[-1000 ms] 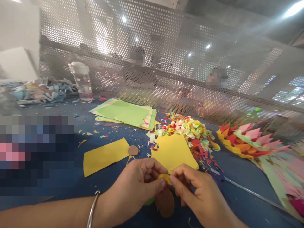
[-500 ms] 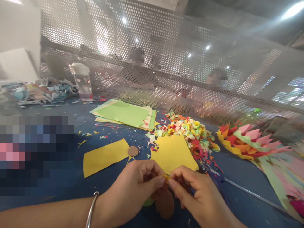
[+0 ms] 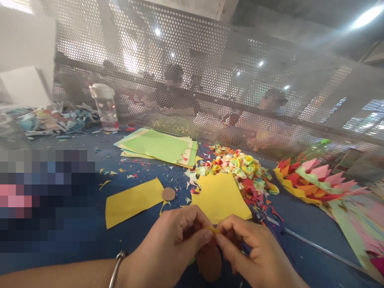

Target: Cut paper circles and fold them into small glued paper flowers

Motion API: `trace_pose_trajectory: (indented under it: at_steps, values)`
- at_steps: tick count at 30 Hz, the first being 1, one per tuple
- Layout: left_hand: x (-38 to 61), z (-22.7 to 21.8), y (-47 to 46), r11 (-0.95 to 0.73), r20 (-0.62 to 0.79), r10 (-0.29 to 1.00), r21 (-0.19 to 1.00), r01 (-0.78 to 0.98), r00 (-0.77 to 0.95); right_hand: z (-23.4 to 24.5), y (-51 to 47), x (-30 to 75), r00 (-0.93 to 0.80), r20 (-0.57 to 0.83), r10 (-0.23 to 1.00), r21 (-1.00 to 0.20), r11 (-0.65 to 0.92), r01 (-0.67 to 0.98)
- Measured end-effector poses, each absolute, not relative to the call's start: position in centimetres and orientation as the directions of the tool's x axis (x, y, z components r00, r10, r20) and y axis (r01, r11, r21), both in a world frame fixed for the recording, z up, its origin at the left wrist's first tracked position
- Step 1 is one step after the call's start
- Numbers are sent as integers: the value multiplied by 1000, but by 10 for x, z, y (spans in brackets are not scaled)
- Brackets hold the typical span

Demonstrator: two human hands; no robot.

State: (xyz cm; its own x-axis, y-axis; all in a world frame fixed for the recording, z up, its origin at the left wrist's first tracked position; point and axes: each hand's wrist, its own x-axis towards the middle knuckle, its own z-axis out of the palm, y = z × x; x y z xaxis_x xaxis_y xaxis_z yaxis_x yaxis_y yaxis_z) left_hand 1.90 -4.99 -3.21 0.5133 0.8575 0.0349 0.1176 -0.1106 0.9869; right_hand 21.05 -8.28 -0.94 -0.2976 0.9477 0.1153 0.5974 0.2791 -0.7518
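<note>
A small piece of yellow paper (image 3: 214, 231) is pinched between the fingertips of my left hand (image 3: 183, 240) and my right hand (image 3: 249, 244), which nearly meet. Most of that piece is hidden by the fingers. Under my hands lies a brown disc (image 3: 210, 264), partly covered. Just beyond them rests a yellow sheet (image 3: 222, 196) with scalloped cuts along its left edge. A yellow paper strip (image 3: 133, 204) lies further left, and a smaller brown disc (image 3: 168, 194) touches its right end.
Green and cream sheets (image 3: 156, 146) are stacked behind. A heap of small paper petals (image 3: 240, 162) lies right of them. Folded pointed paper (image 3: 315, 180) and a thin clear rod (image 3: 324, 250) are at the right. A bottle (image 3: 106, 112) stands before a perforated screen (image 3: 204, 84); people sit behind it.
My fingertips have drawn slightly closer around the yellow piece, and less of it shows. The whole view has shifted a little downward; the things on the table look unmoved.
</note>
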Motion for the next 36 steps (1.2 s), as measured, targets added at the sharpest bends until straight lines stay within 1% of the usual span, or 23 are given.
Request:
trace_pose_trajectory:
  at_steps: [4, 8, 15, 17, 20, 22, 25, 29, 32, 36]
  values:
    - [19, -32, -48, -137, 23, 854, 974, 181, 520, -12, -82, 212, -300, 96, 949, -735, 271, 621]
    - [21, -30, -47, -160, -12, 863, 942, 296, 505, -14, -81, 212, -294, 119, 948, -705, 289, 648]
    - [21, -20, -49, -123, -116, 853, 903, 413, 508, -14, -83, 209, -356, 88, 930, -742, 300, 600]
    - [20, -15, -49, -122, -141, 853, 882, 454, 503, -14, -84, 210, -372, 98, 923, -721, 324, 613]
    - [17, -11, -48, -133, -147, 860, 860, 493, 488, -13, -84, 212, -385, 136, 913, -655, 374, 656]
    - [15, -10, -47, -155, -134, 860, 850, 503, 492, -13, -84, 213, -389, 159, 907, -631, 396, 667]
    - [12, -10, -47, -179, -115, 856, 848, 499, 503, -13, -84, 212, -386, 182, 905, -636, 407, 655]
    - [15, -11, -49, -194, -73, 848, 879, 435, 524, -16, -84, 211, -370, 134, 919, -690, 355, 630]
    - [18, -12, -49, -242, -18, 842, 881, 407, 540, -17, -82, 211, -372, 103, 922, -688, 337, 643]
    - [19, -14, -48, -207, -57, 829, 893, 400, 556, -17, -82, 209, -374, 97, 922, -669, 339, 662]
